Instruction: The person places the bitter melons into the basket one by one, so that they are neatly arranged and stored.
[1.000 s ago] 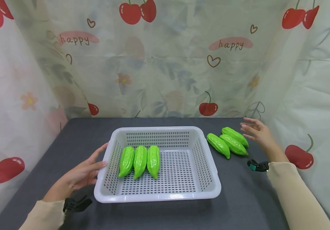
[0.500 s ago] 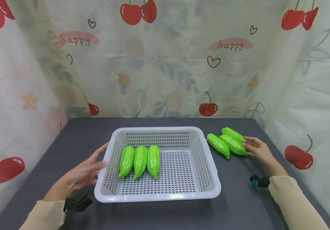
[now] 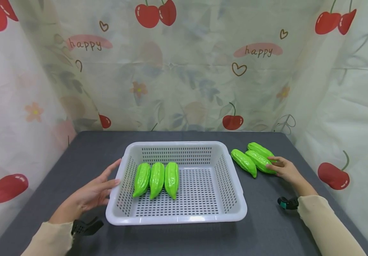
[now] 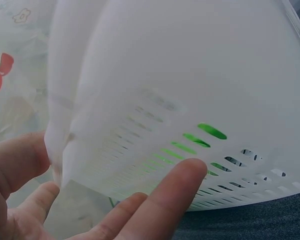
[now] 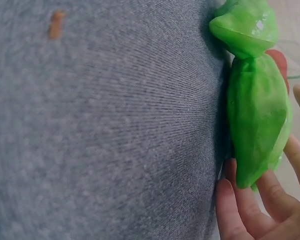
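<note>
A white perforated plastic basket (image 3: 175, 218) holds three green bitter melons (image 3: 156, 180) side by side in its left half. At its left side, my left hand (image 3: 89, 195) touches the rim and outer wall with relaxed, spread fingers. Three more bitter melons (image 3: 243, 162) lie on the table, right of the basket. My right hand (image 3: 288, 172) is at the right end of this group, its fingertips overlapping the middle bitter melon (image 3: 259, 161). In the right wrist view, fingers (image 5: 275, 195) lie at the tip of a bitter melon (image 5: 257, 115), the thumb apart from it.
A dark grey cloth-covered table (image 3: 184, 240) lies under everything. A curtain (image 3: 177, 89) printed with cherries and hearts hangs behind it and along both sides. Each wrist wears a black band, the right one (image 3: 288, 203) with a teal part.
My right hand has come down and toward me from above the far right corner to the bitter melons, then slightly left. My left hand and the basket have stayed in place.
</note>
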`<state>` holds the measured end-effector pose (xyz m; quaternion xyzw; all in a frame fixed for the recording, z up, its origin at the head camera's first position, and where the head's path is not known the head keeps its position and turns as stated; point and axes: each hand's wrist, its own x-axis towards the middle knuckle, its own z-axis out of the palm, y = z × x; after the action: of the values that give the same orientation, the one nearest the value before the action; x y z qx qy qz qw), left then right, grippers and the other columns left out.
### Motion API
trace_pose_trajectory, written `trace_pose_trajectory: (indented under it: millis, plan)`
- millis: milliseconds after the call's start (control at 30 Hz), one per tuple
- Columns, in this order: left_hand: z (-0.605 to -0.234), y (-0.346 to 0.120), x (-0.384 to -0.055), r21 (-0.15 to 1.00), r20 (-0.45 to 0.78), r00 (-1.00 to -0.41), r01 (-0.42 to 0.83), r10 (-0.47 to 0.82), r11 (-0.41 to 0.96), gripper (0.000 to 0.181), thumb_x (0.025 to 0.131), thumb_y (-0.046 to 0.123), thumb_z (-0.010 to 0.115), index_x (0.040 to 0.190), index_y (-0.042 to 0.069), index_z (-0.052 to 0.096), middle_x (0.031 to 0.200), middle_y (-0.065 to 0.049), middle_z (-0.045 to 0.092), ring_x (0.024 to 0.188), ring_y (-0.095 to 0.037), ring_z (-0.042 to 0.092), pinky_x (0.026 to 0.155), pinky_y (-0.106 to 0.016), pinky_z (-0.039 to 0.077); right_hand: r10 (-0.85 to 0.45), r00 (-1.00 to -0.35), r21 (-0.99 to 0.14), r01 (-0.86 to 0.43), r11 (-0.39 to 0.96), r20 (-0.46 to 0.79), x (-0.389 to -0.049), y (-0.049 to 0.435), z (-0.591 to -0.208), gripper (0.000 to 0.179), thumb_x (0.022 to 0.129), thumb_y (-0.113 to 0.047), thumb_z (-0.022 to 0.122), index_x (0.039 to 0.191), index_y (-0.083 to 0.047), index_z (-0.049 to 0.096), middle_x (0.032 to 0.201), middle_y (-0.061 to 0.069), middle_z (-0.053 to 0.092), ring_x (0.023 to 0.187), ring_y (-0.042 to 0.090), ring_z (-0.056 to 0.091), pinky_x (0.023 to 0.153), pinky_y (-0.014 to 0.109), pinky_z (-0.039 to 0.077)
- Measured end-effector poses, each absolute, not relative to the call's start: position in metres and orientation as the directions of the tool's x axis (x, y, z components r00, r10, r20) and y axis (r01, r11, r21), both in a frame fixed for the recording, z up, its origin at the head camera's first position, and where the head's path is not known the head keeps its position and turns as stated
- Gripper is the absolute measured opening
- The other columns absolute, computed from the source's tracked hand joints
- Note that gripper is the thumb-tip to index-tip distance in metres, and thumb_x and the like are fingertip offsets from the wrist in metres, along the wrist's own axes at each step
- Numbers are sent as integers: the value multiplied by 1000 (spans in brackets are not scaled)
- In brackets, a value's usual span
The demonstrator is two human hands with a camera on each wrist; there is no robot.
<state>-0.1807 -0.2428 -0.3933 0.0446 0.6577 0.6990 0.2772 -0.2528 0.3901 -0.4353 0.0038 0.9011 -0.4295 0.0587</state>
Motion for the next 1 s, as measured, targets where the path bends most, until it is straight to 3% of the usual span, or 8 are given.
trace_pose_trajectory:
  millis: [533,767,1000]
  plan:
    - [-395,-243,-183,943,-297,-830,-333,472,7,80,102,21,50,150,49,-8,155,-24,15,117,-34,61,89,-63,48,-19,-987,-702,100,705,-159,-266,385,-440,81,91,-46,63,149,0,30,143,41,29,127,53,39,93,53,47]
    - [-395,-244,-184,943,-295,-829,-333,475,4,80,102,21,50,150,49,-8,157,-24,12,117,-34,60,89,-63,48,-5,-988,-686,105,720,-156,-267,381,-439,80,90,-44,64,148,1,31,141,41,31,124,52,42,91,53,48]
    - [-395,-244,-183,944,-294,-831,-329,473,10,81,102,21,49,150,48,-9,157,-25,12,117,-34,61,89,-63,48,-2,-990,-685,99,722,-144,-268,380,-440,81,90,-43,65,147,4,31,143,41,29,128,54,36,98,59,43]
